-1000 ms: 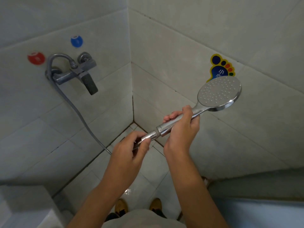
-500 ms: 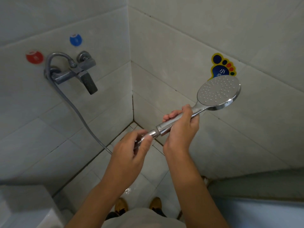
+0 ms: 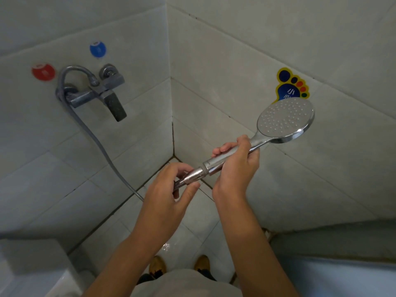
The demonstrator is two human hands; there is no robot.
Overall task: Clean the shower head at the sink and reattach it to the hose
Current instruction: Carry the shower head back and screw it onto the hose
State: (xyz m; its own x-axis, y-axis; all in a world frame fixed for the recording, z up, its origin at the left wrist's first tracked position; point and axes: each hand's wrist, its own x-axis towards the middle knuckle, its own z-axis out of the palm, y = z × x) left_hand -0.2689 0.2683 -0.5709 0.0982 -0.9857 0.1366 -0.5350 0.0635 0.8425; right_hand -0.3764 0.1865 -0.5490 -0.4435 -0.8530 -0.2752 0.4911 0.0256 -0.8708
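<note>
**tilefan88:** Since you asked what's closest to the camera, it's the yellow-brown shoes (image 3: 158, 267) on the wet pale floor tiles (image 3: 188, 236), then both forearms reaching up and away from the body.

**drip_fixer:** And the hands?

**tilefan88:** The left hand (image 3: 169, 191) is the nearer one. Its thumb and fingers (image 3: 190, 189) are curled round the tapered chrome hose nut (image 3: 195, 174), pinching it right where the ribbed metal hose (image 3: 102, 144) ends. The right hand (image 3: 235, 166) sits just beyond, wrapped in a full fist round the shiny handle of the round chrome shower head (image 3: 286, 117).

**drip_fixer:** So which way does the thing lie?

**tilefan88:** The long axis runs up and to the right from the left hand's fingers: nut, then handle, then the spray face tilted towards the camera, held in the air in front of the corner wall. The nut touches the handle's end, so I'd guess the joint is being twisted, though tightening or loosening I can't tell. Whichever it is, the turn goes about that axis while the right hand holds steady.

**drip_fixer:** Further back?

**tilefan88:** The hose loops over to the grey metal wall tap (image 3: 96, 93), with round red (image 3: 43, 71) and blue (image 3: 97, 49) stickers above it, and a yellow-edged blue foot-shaped sticker (image 3: 289, 86) behind the head.
</note>
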